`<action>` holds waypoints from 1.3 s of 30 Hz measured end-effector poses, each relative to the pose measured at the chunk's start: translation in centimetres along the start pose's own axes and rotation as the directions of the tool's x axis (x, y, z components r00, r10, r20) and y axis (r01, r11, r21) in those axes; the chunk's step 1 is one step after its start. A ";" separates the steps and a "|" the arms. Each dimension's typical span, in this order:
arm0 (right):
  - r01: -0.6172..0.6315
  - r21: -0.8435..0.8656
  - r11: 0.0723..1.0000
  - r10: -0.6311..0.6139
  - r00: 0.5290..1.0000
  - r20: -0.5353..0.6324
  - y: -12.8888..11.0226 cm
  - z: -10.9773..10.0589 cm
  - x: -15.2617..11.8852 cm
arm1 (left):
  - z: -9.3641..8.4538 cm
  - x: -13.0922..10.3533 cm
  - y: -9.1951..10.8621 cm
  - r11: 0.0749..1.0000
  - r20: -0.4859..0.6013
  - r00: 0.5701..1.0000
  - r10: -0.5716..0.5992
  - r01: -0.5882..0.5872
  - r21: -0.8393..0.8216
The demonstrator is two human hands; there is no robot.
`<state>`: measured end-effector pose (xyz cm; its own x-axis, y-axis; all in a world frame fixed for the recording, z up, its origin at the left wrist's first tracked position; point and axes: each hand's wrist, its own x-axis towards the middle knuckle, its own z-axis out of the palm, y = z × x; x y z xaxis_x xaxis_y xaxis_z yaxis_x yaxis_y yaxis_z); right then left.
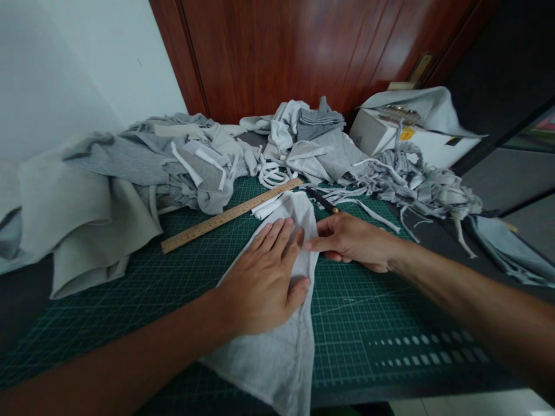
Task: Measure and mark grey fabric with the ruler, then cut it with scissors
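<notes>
A long piece of light grey cloth (pixel 277 358) lies on the green cutting mat (pixel 347 306), its lower end hanging past the front edge. My left hand (pixel 264 283) rests flat on the cloth, fingers stretched out. At the cloth's right edge, my right hand (pixel 347 240) has its fingers closed, with thumb and forefinger pinching that edge. A slim dark tool (pixel 321 200) with a brass-coloured end lies just beyond the right hand; its kind is not clear. Left of the cloth's top, a wooden ruler (pixel 229 216) lies slanted across the mat.
Crumpled grey fabric (pixel 143 153) and beige fabric (pixel 73 202) pile up at the left. Folded cloths (pixel 318 124) and a coil of white cord (pixel 275 173) sit at the back. Tangled fabric strips (pixel 416 179) lie at right, before a white box (pixel 381 136).
</notes>
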<state>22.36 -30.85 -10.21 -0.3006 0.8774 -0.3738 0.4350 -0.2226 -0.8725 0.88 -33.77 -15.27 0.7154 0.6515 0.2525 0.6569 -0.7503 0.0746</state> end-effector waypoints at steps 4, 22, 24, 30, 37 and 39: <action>-0.023 0.132 0.991 0.018 0.999 0.041 0.0 0.5 -0.6 | 0.0 -0.1 0.1 1.000 0.015 1.000 -0.019 0.019 -0.018; -0.017 0.113 0.993 0.029 0.995 -0.099 1.6 1.3 -2.2 | -0.2 0.0 0.3 0.999 0.074 0.997 -0.036 0.037 -0.014; -0.020 0.052 0.998 0.026 0.992 -0.127 1.7 1.3 -2.2 | -0.2 0.0 0.2 0.999 0.080 0.996 -0.036 0.037 -0.017; -0.013 -0.100 0.995 0.009 0.999 -0.044 1.6 1.1 -2.4 | -0.3 0.0 0.1 1.000 0.069 0.998 -0.015 0.017 -0.026; 0.055 -0.146 0.988 -0.073 0.990 -0.122 1.7 0.4 -2.1 | -0.5 0.0 0.3 0.999 0.102 0.995 -0.019 0.023 -0.039; 0.090 -0.217 0.972 -0.124 0.981 -0.147 1.7 -0.1 -1.8 | -0.4 0.0 0.2 0.999 0.095 0.995 -0.011 0.016 -0.043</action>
<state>23.75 -32.76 -10.97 -0.2238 0.9512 -0.2123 0.5800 -0.0450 -0.8134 0.90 -34.01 -14.85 0.7272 0.6678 0.1591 0.6572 -0.7442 0.1198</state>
